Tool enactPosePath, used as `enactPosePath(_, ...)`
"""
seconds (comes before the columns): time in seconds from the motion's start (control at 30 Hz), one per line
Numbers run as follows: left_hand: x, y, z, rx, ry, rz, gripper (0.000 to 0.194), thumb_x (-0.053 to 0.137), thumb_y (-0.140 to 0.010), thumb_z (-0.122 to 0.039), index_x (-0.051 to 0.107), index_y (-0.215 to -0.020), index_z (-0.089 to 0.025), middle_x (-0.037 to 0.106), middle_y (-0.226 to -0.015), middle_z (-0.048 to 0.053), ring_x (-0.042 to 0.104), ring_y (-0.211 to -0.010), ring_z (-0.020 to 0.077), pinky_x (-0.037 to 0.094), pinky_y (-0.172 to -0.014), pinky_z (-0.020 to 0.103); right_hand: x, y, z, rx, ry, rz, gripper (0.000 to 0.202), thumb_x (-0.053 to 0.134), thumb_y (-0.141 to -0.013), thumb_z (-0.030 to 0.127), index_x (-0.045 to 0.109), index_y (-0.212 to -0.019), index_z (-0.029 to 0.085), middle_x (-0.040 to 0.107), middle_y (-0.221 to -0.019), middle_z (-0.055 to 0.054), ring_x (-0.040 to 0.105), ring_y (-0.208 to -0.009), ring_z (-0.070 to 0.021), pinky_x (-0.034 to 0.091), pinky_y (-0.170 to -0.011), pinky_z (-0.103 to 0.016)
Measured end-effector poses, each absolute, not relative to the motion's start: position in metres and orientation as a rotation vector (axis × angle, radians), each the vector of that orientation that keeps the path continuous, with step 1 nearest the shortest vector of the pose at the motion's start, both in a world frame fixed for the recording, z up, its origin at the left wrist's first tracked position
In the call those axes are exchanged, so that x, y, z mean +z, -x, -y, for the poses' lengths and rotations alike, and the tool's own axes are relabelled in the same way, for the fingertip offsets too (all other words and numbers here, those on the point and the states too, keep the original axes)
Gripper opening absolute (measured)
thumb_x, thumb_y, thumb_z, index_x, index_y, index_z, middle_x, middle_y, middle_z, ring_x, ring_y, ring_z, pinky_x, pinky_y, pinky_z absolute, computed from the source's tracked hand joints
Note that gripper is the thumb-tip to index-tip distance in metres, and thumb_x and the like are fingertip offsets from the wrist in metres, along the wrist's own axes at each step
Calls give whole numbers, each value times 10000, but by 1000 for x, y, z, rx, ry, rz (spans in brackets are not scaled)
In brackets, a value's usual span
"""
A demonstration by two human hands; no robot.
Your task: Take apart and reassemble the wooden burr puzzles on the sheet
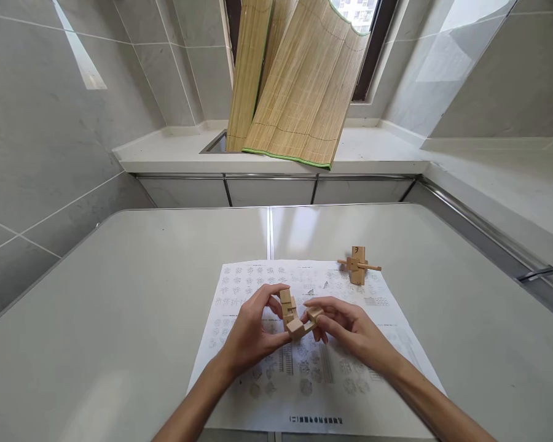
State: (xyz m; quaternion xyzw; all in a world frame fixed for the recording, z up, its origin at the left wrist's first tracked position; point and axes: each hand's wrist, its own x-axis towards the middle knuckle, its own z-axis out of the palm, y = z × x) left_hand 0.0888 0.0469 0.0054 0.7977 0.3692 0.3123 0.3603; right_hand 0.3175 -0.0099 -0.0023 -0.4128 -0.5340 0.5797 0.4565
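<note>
My left hand (257, 325) grips a notched wooden puzzle piece (287, 307) between thumb and fingers, standing nearly upright above the paper. My right hand (345, 325) pinches a second notched wooden block (310, 320), whose near end meets the lower part of the first piece. Whether the two are interlocked cannot be told. Beneath both hands lies a large printed sheet (239, 405) with rows of small diagrams. Toward its far right corner rests a partly joined set of wooden pieces (358, 266), crossed by a thin stick and marked with a dark character.
The white table (96, 319) has a seam down its middle. A pale ledge (179, 150) runs behind it, with a bamboo mat (299, 92) leaning by the window. Tiled walls flank the table, and a metal rail (479, 230) follows the right side.
</note>
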Motion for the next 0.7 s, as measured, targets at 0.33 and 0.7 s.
enactPosePath(0.33,-2,-99,-34,765,-1955,-906,648,917,-731,-345,553,-1262,-279,664,-904,-31,647,-785,158,532,-706,252,-18,-308,12,1324,1181,1239,334,736,-924,533,666,-1034,226,716,-827,-32,661,-739,-190,549,-670,-306)
enactPosePath(0.7,1,-100,-31,764,-1900,-862,682,919,-731,-435,542,-1283,-302,730,-1063,22,696,-876,199,567,-778,302,-15,-303,12,1226,1278,1290,360,701,-936,566,648,-1037,225,731,-841,-36,696,-781,-214,556,-714,-331)
